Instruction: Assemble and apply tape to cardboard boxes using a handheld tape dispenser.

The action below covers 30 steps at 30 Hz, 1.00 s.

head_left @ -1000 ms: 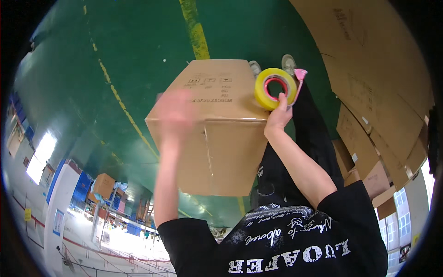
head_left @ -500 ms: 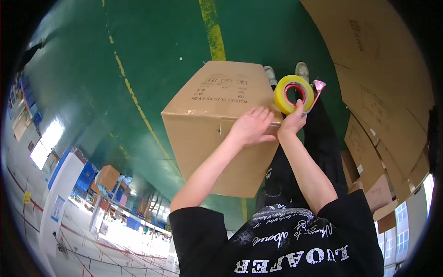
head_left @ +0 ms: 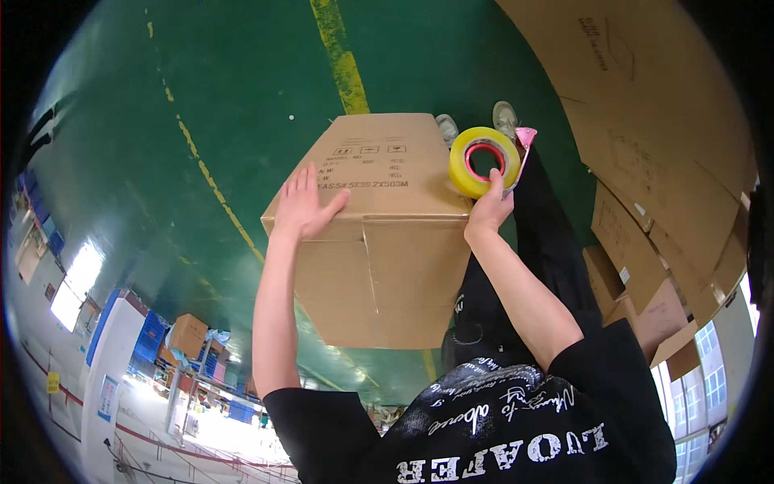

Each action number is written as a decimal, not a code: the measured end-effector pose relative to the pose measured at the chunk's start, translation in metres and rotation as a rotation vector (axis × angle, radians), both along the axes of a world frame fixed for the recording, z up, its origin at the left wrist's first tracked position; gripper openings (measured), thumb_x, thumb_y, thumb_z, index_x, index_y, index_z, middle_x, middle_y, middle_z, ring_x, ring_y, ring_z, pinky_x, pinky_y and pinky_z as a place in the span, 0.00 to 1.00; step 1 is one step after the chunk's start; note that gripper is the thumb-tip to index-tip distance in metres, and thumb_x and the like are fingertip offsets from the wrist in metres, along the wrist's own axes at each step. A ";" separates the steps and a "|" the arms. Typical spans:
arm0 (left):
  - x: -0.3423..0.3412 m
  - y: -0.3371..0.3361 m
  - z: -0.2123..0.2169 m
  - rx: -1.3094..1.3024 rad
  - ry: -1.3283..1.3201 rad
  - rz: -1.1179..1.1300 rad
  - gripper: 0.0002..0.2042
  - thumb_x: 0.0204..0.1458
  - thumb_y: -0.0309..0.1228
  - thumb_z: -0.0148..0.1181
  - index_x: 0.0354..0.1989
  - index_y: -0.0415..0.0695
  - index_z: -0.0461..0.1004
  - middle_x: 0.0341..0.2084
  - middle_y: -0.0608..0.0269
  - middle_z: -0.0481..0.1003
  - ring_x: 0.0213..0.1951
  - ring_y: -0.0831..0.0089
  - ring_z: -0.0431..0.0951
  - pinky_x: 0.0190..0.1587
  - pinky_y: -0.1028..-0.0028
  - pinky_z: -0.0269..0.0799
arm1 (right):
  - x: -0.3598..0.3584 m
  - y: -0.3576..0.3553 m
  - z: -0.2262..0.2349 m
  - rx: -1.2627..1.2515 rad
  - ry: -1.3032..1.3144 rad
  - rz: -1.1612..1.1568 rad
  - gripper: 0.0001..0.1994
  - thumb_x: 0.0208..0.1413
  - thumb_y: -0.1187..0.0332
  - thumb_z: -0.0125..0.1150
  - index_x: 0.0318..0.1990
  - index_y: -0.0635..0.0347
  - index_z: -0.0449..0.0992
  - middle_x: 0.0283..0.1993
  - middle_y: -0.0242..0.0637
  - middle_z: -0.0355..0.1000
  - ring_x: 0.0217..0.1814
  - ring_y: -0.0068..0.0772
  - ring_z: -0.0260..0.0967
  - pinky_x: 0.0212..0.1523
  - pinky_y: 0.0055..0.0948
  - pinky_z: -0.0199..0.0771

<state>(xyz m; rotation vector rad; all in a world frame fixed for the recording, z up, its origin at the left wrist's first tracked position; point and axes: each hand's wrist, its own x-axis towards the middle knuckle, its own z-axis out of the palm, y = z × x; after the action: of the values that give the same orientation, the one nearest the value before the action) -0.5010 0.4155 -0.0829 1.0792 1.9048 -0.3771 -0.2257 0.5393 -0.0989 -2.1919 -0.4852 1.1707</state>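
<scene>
Presses the left hand (head_left: 300,208) down, flat and open, on the left end of the near top edge of the brown box (head_left: 411,254). Lays the fingers up on the printed top and sticks the thumb out to the right. In the picture just before, a very different place for that hand: way over at the right end, close to the right hand (head_left: 488,213). In the one before that, only a blur at the left. So, most likely, a rub back and forth along the edge, over a shiny band (head_left: 415,216), perhaps clear tape. Seems to mean smoothing down for now, not pulling out more tape.

Grips a pink-tipped tape holder (head_left: 526,139) with the right hand, with a yellow tape roll (head_left: 462,165) on it and the thumb up by the red ring in the middle. Hardly any change there: still by the right end of the same edge. Hard to tell if touching the corner.

Almost no change for the box, either: printed side up, just left of the black trouser legs (head_left: 538,230), above the green floor (head_left: 242,81).
</scene>
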 end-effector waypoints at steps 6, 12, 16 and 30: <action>-0.007 0.015 -0.033 -0.258 0.006 0.022 0.52 0.44 0.70 0.46 0.68 0.38 0.50 0.67 0.49 0.52 0.70 0.57 0.47 0.70 0.55 0.37 | 0.000 -0.003 -0.003 0.027 0.016 -0.023 0.21 0.54 0.59 0.61 0.47 0.70 0.72 0.44 0.41 0.73 0.45 0.31 0.70 0.46 0.28 0.68; -0.019 0.029 -0.039 0.472 0.108 0.253 0.27 0.56 0.48 0.53 0.55 0.37 0.69 0.55 0.48 0.69 0.60 0.55 0.64 0.64 0.61 0.55 | -0.001 0.002 -0.002 0.071 0.157 -0.033 0.20 0.54 0.61 0.62 0.47 0.69 0.72 0.45 0.39 0.73 0.43 0.30 0.70 0.47 0.26 0.67; -0.020 0.052 0.025 0.779 0.120 0.509 0.17 0.61 0.37 0.52 0.48 0.35 0.74 0.41 0.52 0.79 0.42 0.62 0.79 0.47 0.70 0.72 | 0.022 0.008 0.003 0.046 0.140 0.067 0.18 0.51 0.63 0.65 0.43 0.69 0.74 0.42 0.37 0.74 0.41 0.27 0.70 0.44 0.28 0.69; 0.221 0.071 0.301 1.424 -0.974 1.361 0.18 0.57 0.21 0.55 0.57 0.34 0.67 0.51 0.49 0.73 0.53 0.63 0.75 0.58 0.68 0.70 | 0.212 0.112 0.160 0.467 0.481 0.773 0.12 0.52 0.67 0.59 0.41 0.64 0.71 0.38 0.31 0.70 0.41 0.22 0.64 0.47 0.23 0.63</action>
<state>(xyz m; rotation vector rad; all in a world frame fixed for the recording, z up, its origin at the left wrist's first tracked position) -0.2796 0.4865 0.2180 0.2358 1.3079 2.0606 -0.0138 0.6518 0.0612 -1.2686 -1.2965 1.6899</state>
